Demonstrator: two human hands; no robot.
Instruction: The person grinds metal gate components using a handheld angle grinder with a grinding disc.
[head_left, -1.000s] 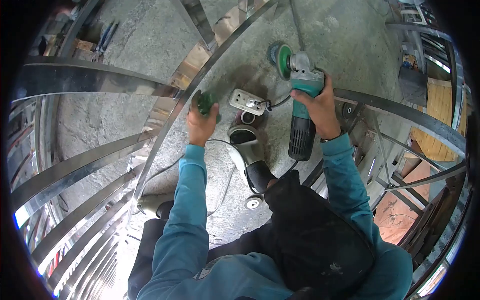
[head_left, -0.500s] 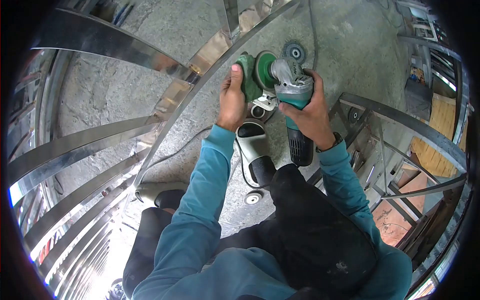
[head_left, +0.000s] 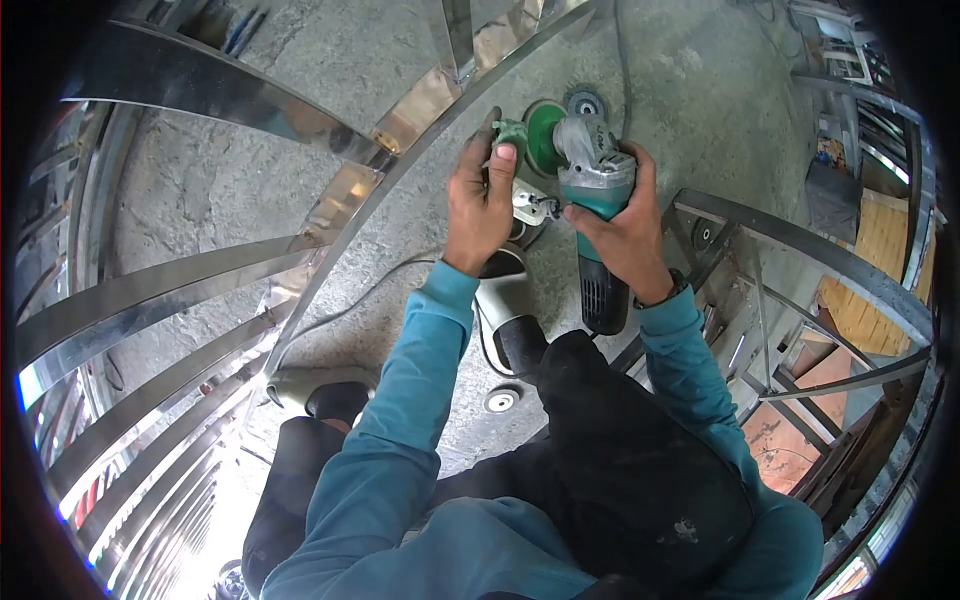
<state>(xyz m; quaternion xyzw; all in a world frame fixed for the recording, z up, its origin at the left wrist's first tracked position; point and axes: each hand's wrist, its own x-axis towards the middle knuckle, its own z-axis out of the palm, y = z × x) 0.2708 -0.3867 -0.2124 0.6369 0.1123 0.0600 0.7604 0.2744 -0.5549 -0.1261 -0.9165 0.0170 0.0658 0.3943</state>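
Observation:
An angle grinder (head_left: 607, 200), teal with a grey metal head and a black rear end, is gripped around its body by my right hand (head_left: 630, 225). A green polishing disc (head_left: 543, 138) is fitted on its head, with its face toward my left hand. My left hand (head_left: 482, 200) holds a lumpy green block of polishing compound (head_left: 510, 131) close beside the disc; the fingers hide most of the block. Below the hands, a white power socket (head_left: 528, 204) with a dark plug lies on the floor by my shoe (head_left: 505, 285).
Curved shiny metal bars (head_left: 180, 275) of a large frame rise on the left. A grey metal frame (head_left: 800, 235) stands on the right, near wooden boards (head_left: 870, 310). Loose discs lie on the concrete, one flap disc (head_left: 586, 101) ahead and one pale disc (head_left: 502, 400) near my feet. Cables (head_left: 345, 315) cross the floor.
My left hand has turned and shifted slightly right, so the green block now shows less, behind the fingers. The grinder has moved a little to the right.

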